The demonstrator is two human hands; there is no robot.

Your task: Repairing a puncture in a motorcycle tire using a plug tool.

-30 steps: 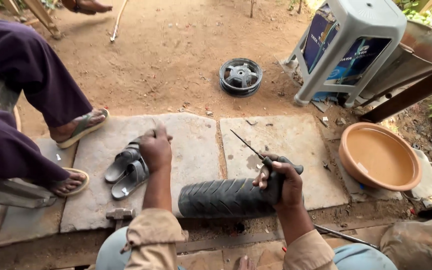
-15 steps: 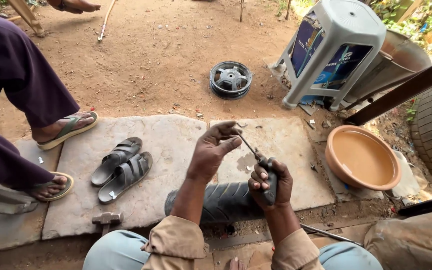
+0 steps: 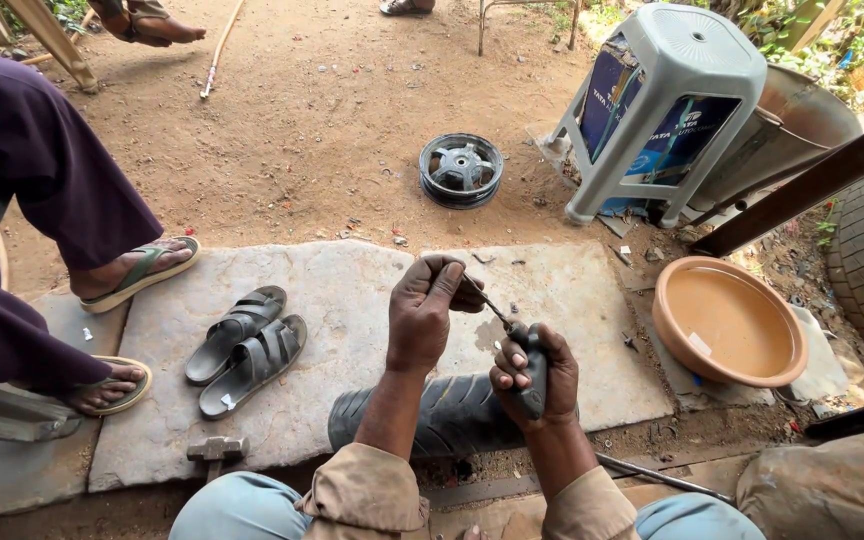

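Observation:
My right hand (image 3: 537,375) grips the dark handle of a thin pointed hand tool (image 3: 512,335), its metal shaft angled up to the left. My left hand (image 3: 430,305) pinches the tip of that shaft with its fingers. Both hands hover over a small black tyre (image 3: 452,415) lying on the stone slab (image 3: 342,300) in front of my knees.
A pair of grey sandals (image 3: 247,345) and a hammer (image 3: 215,450) lie on the slab at left. Another person's legs in sandals (image 3: 127,275) are at far left. A small wheel rim (image 3: 461,168), a grey plastic stool (image 3: 667,100) and an orange bowl (image 3: 727,320) stand beyond.
My left hand has come from the sandals on the left across to the tool's tip. My right hand has lifted the tool off the tyre and brought it closer.

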